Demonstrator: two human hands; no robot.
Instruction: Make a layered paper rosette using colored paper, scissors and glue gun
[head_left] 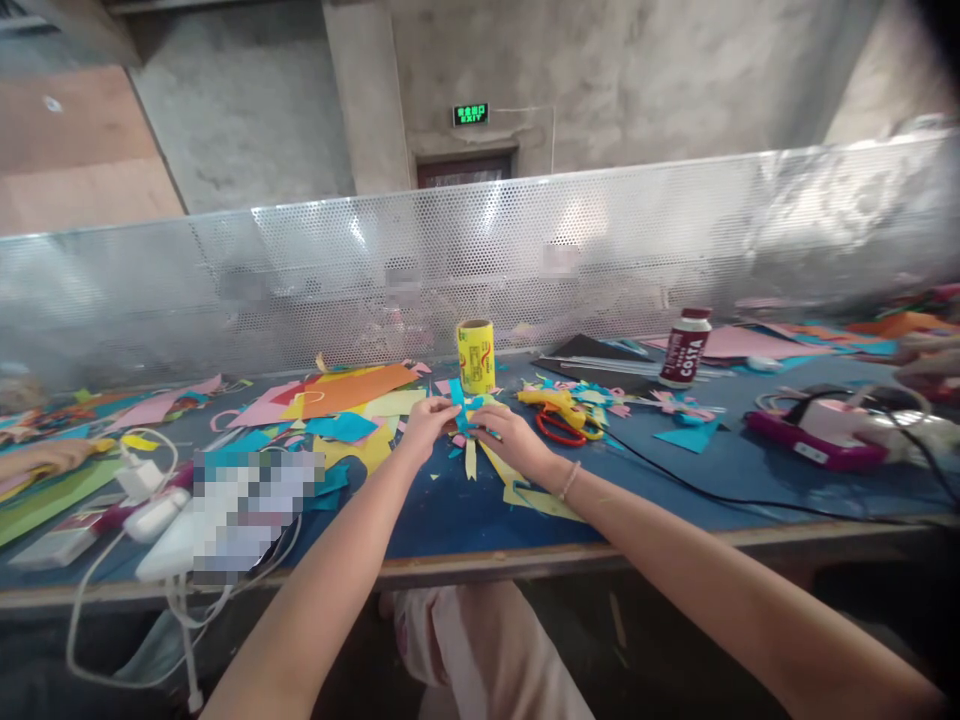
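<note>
Bare forearms [322,590], two, reach over the near edge of the counter [465,532]; bracelet [571,480], one, at the right wrist.

Left hand [433,428], one: fingertips pinched together on the blue paper strip [457,392]. Right hand [511,435], one: fingers closed on the same piece from the other side. Held low over the counter between both hands, presumably because so slight a piece needs steadying from two sides.

Yellow printed tube [476,352], one, hollow, upright just behind the hands; on end, it likely stays put.

Yellow corded tool [559,405], one, probably a glue gun, lying right of the hands, perhaps for easy reach; red loop [561,431], one, beside it, exact nature unclear.

Orange paper sheet [360,389], one, left, among coloured scraps [345,428] too many to count.

COSTA bottle [684,350], one, upright, farther right. Purple-and-white power strip [814,445], one, at the right.

Co-worker's hand [69,456], one, far left.

Perforated metal screen [300,290], one, behind; green exit sign [470,114], one, on the wall [637,80].
</note>
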